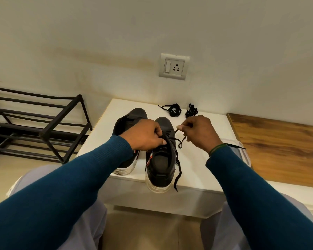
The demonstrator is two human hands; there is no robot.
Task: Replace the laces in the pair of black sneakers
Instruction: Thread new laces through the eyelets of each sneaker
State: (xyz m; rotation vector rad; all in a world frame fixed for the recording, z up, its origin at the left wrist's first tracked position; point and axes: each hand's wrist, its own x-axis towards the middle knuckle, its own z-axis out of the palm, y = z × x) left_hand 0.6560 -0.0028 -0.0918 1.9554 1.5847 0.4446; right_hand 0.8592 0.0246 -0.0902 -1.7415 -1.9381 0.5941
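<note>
1. My left grip (143, 136) is closed: the fingers and thumb curl onto the upper of the nearer sneaker (161, 159), right at its lacing.
2. My right grip (201, 132) is closed too. Thumb and forefinger pinch a black lace (178, 165) just beside the shoe, with the other fingers curled in.
3. From that pinch the lace drops in a small loop to the eyelets. Its other end trails down the shoe's right side and hangs past the front edge of the white worktop (197, 159).
4. The nearer sneaker is black with a white sole, and its heel juts over the front edge.
5. The other sneaker (130, 120) stands just left of it, partly hidden by my left wrist.
6. Two bundled black laces (173, 110) (191, 110) lie at the back of the worktop, apart from the shoes.
7. A black metal rack (43, 123) stands to the left.
</note>
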